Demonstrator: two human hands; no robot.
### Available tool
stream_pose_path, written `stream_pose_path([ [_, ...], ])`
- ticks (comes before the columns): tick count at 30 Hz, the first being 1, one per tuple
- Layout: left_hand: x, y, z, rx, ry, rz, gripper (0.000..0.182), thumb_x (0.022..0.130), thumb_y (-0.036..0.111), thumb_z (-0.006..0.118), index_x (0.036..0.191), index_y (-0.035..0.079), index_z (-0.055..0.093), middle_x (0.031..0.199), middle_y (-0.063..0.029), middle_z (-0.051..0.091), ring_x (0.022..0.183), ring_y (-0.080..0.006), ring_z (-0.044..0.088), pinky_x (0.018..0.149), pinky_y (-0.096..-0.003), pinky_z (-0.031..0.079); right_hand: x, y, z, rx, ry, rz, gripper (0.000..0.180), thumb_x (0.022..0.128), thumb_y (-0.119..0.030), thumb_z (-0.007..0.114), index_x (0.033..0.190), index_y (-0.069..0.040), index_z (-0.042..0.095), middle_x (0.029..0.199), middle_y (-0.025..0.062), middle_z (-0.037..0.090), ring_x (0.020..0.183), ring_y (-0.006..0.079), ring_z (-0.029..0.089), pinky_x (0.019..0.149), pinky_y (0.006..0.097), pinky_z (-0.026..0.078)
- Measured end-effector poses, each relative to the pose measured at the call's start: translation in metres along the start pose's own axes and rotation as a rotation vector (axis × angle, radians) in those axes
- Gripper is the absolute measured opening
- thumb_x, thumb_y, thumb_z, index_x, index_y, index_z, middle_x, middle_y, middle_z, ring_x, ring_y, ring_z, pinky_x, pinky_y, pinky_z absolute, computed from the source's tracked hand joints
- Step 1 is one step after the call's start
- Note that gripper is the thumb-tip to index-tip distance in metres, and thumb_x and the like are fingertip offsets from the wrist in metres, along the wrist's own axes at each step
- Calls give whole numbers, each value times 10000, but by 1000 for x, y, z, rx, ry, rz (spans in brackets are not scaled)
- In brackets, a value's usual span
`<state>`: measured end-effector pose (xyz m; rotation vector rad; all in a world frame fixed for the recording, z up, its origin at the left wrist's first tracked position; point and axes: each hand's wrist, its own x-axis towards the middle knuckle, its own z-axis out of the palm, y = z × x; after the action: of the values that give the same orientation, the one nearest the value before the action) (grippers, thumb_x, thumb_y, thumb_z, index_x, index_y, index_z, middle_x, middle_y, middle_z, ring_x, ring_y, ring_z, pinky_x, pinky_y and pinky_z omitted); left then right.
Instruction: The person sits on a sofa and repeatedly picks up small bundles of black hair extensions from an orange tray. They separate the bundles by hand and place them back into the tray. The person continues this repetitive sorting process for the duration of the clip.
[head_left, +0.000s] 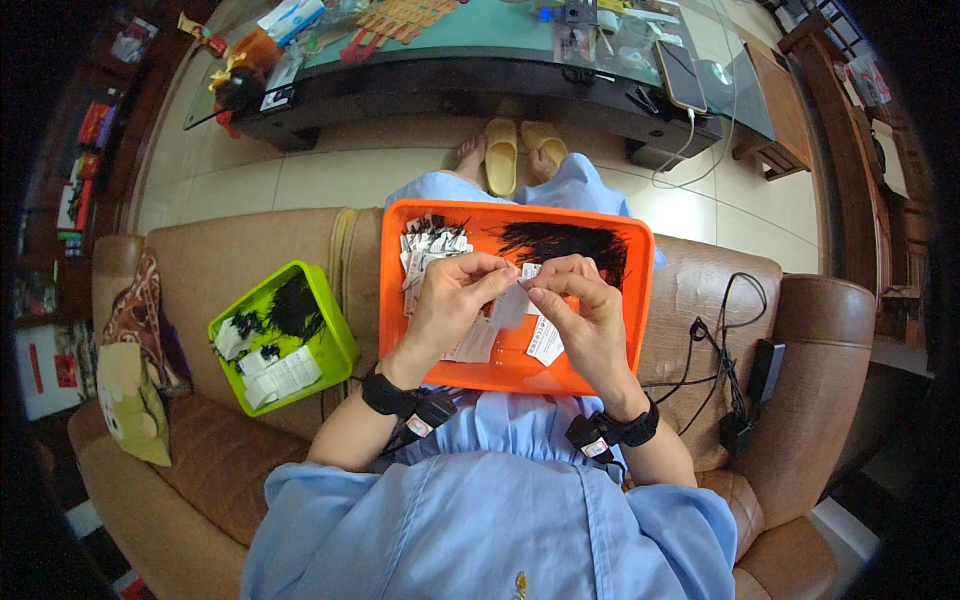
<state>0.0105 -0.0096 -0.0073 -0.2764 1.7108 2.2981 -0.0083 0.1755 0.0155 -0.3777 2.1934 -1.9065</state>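
Observation:
An orange plastic tray (514, 375) rests on my lap. Above its middle, my left hand (465, 289) and my right hand (577, 300) meet, pinching a thin dark string between their fingertips. From the string hangs a white paper tag (510, 306), slightly blurred. Loose black strings (574, 244) form a bundle at the tray's far right. At the far left is a pile of white tags (431, 244) with black strings among them. Printed tags (474, 341) lie under my left hand, and another printed tag (545, 341) lies beside my right wrist.
A lime-green basket (341, 337) with black strings and white tags sits on the brown sofa (225, 240) to the left. Cables with a black power adapter (766, 369) lie to the right. Ahead stands a cluttered glass-topped table (487, 30) holding a charging phone (681, 79).

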Motion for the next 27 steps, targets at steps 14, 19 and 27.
stream_pose_path([
  [14,1,-5,0,102,39,170,93,838,20,693,911,-28,721,981,-92,646,916,-135,596,787,-246,474,6,-2,14,-326,110,3,95,758,-73,722,818,-3,705,858,108,582,854,261,503,767,357,425],
  [19,1,-7,1,-2,27,177,118,853,55,687,933,-21,729,958,-73,668,899,-123,612,797,-245,486,7,-4,17,-376,115,-40,73,750,-59,718,794,-6,694,853,103,583,844,271,505,746,371,427],
  [27,-2,-5,4,-273,82,36,112,852,50,678,930,-10,731,1017,-70,665,975,-141,597,908,-280,445,6,-7,18,-424,99,-63,99,748,-57,742,809,-7,683,861,90,594,855,232,517,755,336,421],
])
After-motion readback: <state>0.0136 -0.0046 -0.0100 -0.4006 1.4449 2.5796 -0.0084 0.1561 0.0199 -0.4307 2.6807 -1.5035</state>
